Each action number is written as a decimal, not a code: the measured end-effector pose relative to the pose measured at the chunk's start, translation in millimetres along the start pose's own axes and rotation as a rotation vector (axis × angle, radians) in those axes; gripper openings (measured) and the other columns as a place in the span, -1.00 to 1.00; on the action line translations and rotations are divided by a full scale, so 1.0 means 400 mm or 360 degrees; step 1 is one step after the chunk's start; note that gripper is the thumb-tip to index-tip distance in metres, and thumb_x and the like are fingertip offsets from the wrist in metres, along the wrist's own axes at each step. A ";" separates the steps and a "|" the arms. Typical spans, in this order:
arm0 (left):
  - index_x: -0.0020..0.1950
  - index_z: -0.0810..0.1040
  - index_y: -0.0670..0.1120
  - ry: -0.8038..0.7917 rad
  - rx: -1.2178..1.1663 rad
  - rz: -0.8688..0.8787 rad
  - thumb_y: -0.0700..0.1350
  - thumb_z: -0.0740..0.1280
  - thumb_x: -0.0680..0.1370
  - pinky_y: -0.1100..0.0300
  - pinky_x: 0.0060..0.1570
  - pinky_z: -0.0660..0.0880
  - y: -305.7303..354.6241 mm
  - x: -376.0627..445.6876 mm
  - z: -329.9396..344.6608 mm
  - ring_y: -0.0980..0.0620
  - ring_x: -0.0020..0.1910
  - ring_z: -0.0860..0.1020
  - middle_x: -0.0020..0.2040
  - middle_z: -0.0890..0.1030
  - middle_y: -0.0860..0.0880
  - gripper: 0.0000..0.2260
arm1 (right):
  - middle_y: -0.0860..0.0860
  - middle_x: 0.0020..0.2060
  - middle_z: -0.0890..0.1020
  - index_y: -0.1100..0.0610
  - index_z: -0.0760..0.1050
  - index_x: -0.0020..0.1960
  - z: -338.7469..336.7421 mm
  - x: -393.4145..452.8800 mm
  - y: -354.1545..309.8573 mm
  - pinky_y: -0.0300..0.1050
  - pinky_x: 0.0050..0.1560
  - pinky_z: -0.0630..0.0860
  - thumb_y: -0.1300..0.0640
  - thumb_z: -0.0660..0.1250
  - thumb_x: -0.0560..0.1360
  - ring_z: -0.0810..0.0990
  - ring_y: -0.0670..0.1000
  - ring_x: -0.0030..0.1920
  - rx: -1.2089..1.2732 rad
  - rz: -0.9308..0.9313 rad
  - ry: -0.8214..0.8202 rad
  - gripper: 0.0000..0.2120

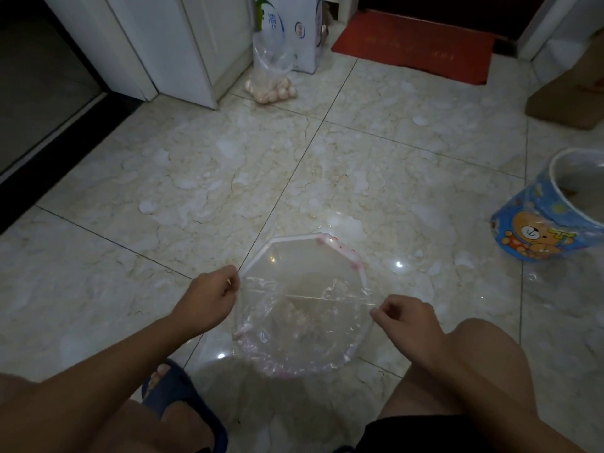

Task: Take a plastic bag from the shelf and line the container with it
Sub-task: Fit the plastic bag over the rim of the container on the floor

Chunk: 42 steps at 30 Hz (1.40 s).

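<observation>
We find very little legible marking. The white carton (302, 37) standing at the back against the cabinet carries blue printed characters on its left face and a small round blue emblem on its front; both are too small and blurred for us to read. The red doormat (415, 47) bears a faint line of lettering along its near edge, which we cannot make out. The blue bucket (542, 223) at the right shows a cartoon bear picture and no readable words. We read no numbers, brand names or signs elsewhere.
</observation>
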<state>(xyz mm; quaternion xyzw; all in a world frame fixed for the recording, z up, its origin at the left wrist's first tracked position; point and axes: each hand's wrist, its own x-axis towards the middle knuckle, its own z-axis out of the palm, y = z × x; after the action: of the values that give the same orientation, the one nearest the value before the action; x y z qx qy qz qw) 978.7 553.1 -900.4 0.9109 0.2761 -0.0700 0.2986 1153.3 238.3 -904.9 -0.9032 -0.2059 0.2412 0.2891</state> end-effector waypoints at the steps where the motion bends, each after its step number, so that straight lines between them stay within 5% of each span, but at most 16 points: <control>1: -0.20 0.40 0.10 0.0033 -0.0099 -0.0048 -0.27 0.30 0.50 0.07 -0.50 0.47 0.003 0.005 0.004 -0.05 -0.50 0.50 -0.44 0.59 -0.12 -0.74 | -0.11 -0.42 0.64 0.01 0.58 -0.30 0.001 0.007 -0.004 -0.31 -0.31 0.45 0.03 0.41 0.47 0.60 -0.19 -0.36 0.0036 0.0041 0.0035 -0.82; 3: -0.07 0.40 0.07 0.0065 -0.0227 -0.0114 -0.20 0.32 0.50 -0.03 -0.49 0.52 0.004 0.016 0.011 -0.13 -0.49 0.53 -0.43 0.61 -0.14 -0.82 | -0.16 -0.33 0.65 0.00 0.58 -0.20 0.005 0.020 -0.013 -0.31 -0.28 0.50 0.02 0.41 0.47 0.63 -0.21 -0.27 0.0063 0.0073 0.0067 -0.90; 7: 0.04 0.40 0.14 0.0098 -0.0131 -0.0055 -0.07 0.39 0.45 0.23 -0.52 0.41 0.006 0.040 0.010 0.17 -0.59 0.39 -0.50 0.53 0.01 -0.75 | -0.19 -0.33 0.63 -0.04 0.53 -0.17 0.017 0.040 -0.026 -0.38 -0.33 0.47 -0.02 0.45 0.45 0.60 -0.25 -0.31 0.0046 0.0050 0.0155 -0.88; 12: -0.08 0.52 0.08 0.0188 0.0052 -0.0071 0.01 0.41 0.48 0.24 -0.39 0.48 0.015 0.078 -0.010 0.14 -0.45 0.56 -0.43 0.59 0.07 -0.90 | -0.09 -0.42 0.63 -0.05 0.48 -0.27 0.020 0.077 -0.041 -0.11 -0.31 0.62 -0.15 0.45 0.40 0.62 -0.13 -0.40 0.0032 0.0148 0.0184 -0.77; 17: -0.17 0.64 0.02 0.0314 0.0068 -0.0063 0.00 0.41 0.49 0.30 -0.41 0.33 0.034 0.125 -0.024 0.16 -0.44 0.51 -0.44 0.53 0.13 -0.91 | -0.14 -0.42 0.55 -0.05 0.42 -0.23 0.021 0.112 -0.068 -0.19 -0.38 0.51 -0.21 0.42 0.40 0.55 -0.15 -0.40 -0.0168 0.0102 0.0337 -0.71; 20: -0.08 0.66 0.04 0.0290 0.0048 -0.0170 -0.05 0.38 0.50 0.25 -0.40 0.39 0.052 0.155 -0.027 0.12 -0.41 0.54 -0.41 0.58 0.08 -0.93 | -0.14 -0.43 0.56 -0.02 0.42 -0.11 0.028 0.135 -0.090 -0.29 -0.48 0.38 -0.11 0.46 0.43 0.53 -0.15 -0.45 -0.0173 -0.0031 0.0468 -0.74; 25: 0.05 0.69 0.03 0.0327 0.0042 -0.0163 -0.21 0.37 0.45 0.17 -0.21 0.48 0.085 0.192 -0.003 0.03 -0.20 0.57 -0.10 0.66 -0.01 -0.76 | -0.04 -0.25 0.61 0.03 0.68 0.09 0.049 0.164 -0.121 -0.27 -0.32 0.42 0.08 0.44 0.49 0.54 -0.05 -0.35 -0.0254 -0.0327 0.0493 -0.82; 27: -0.06 0.73 -0.01 0.0347 -0.0121 -0.0169 -0.31 0.34 0.43 0.14 -0.13 0.56 0.094 0.206 0.002 0.02 -0.15 0.62 -0.09 0.71 -0.01 -0.74 | -0.03 -0.20 0.61 0.04 0.70 0.02 0.056 0.175 -0.133 -0.28 -0.31 0.41 0.12 0.42 0.49 0.57 -0.04 -0.32 -0.0184 -0.0262 0.0459 -0.87; 31: -0.45 0.63 -0.04 0.0436 -0.0550 -0.0379 -0.36 0.28 0.36 0.06 -0.20 0.58 0.100 0.221 -0.005 -0.04 -0.33 0.61 -0.41 0.65 -0.02 -0.71 | -0.07 -0.11 0.60 -0.01 0.61 -0.19 0.055 0.203 -0.143 -0.33 -0.24 0.36 0.16 0.36 0.45 0.57 -0.07 -0.19 0.0129 0.0038 0.0413 -0.90; 37: -0.42 0.59 -0.16 0.0137 -0.0920 -0.0348 -0.28 0.27 0.43 0.18 -0.32 0.34 0.111 0.240 -0.009 0.00 -0.44 0.43 -0.47 0.50 -0.06 -0.77 | 0.00 -0.30 0.63 0.17 0.59 -0.30 0.026 0.229 -0.145 -0.14 -0.22 0.45 0.23 0.25 0.46 0.58 -0.04 -0.22 0.0412 0.0114 0.0259 -0.79; 42: -0.34 0.66 -0.13 -0.0168 -0.0950 -0.0199 -0.28 0.41 0.44 0.21 -0.29 0.39 0.095 0.241 -0.030 0.30 -0.48 0.52 -0.46 0.62 0.10 -0.84 | -0.01 -0.37 0.58 0.19 0.54 -0.34 0.012 0.235 -0.147 -0.12 -0.24 0.40 0.15 0.30 0.45 0.52 -0.04 -0.30 0.0405 -0.0053 0.0165 -0.79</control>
<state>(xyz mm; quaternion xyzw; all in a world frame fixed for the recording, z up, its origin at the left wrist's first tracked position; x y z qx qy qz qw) 1079.6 579.1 -899.6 0.7593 0.3242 -0.0512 0.5619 1212.3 332.5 -901.6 -0.8670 -0.1734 0.2136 0.4155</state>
